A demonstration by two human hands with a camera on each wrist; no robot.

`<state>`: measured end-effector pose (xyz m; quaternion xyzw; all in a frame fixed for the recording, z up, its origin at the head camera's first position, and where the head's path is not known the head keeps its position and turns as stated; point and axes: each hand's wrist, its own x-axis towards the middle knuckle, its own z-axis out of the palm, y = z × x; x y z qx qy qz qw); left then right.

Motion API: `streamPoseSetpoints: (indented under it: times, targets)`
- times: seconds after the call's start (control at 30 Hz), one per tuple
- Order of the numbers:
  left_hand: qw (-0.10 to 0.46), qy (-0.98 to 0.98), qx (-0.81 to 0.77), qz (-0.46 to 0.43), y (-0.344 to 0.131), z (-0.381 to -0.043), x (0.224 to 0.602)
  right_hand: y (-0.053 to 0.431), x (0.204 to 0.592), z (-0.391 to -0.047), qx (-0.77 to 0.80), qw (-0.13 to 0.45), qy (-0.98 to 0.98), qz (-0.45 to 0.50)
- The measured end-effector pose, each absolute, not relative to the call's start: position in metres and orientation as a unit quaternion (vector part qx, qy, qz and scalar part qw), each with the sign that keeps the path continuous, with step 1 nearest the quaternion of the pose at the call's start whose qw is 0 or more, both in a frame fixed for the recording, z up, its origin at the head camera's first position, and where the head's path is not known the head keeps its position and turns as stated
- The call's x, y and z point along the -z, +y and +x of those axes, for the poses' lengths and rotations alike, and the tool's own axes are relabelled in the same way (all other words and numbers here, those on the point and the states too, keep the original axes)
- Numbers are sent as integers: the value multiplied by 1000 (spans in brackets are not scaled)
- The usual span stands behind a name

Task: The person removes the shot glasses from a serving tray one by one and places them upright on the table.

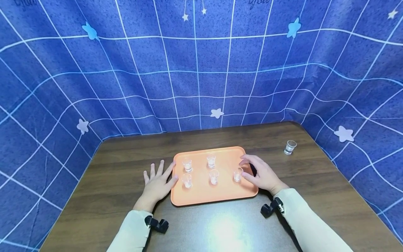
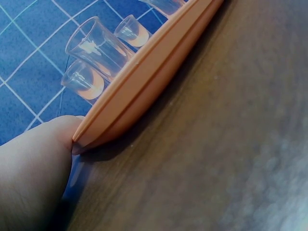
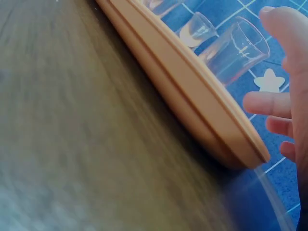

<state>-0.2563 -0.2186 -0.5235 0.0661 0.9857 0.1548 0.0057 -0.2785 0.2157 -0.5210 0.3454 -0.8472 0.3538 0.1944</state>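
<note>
A blue cloth (image 1: 179,84) with a grid of pale lines and scattered stars hangs behind and around a dark wood-grain tabletop (image 1: 126,154), whose near part carries a bright patch of glare. On the tabletop lies an orange tray (image 1: 201,196) with rounded corners and a raised rim, bearing five small clear glasses, all upright. Two stand toward its left end, the back-left glass (image 1: 187,166) and the front-left glass (image 1: 187,182); two are near the middle, the back-middle glass (image 1: 211,161) and the front-middle glass (image 1: 214,177); the front-right glass (image 1: 238,174) stands toward the right end. Another glass (image 1: 289,147) stands off the tray, on the tabletop well to the right and farther back. The left hand (image 1: 157,186) has its fingers spread wide, the thumb touching the tray's left edge. The right hand (image 1: 263,174) reaches over the tray's right edge with thumb and fingers wide apart, the thumb just beside the front-right glass; in the right wrist view, a gap shows between the fingers and that glass. Pale sleeves (image 1: 310,218) cover both arms, with a small black device (image 1: 267,210) at each cuff.
</note>
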Motion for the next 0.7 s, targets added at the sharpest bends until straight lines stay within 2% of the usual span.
streamPoseSetpoints:
  times: [0.53, 0.7]
  targets:
    - [6, 986, -156, 66, -219, -257, 525, 206, 519, -274, -354, 146, -853, 354]
    - [6, 986, -153, 67, -219, -258, 525, 203, 520, -273, -337, 157, -852, 368]
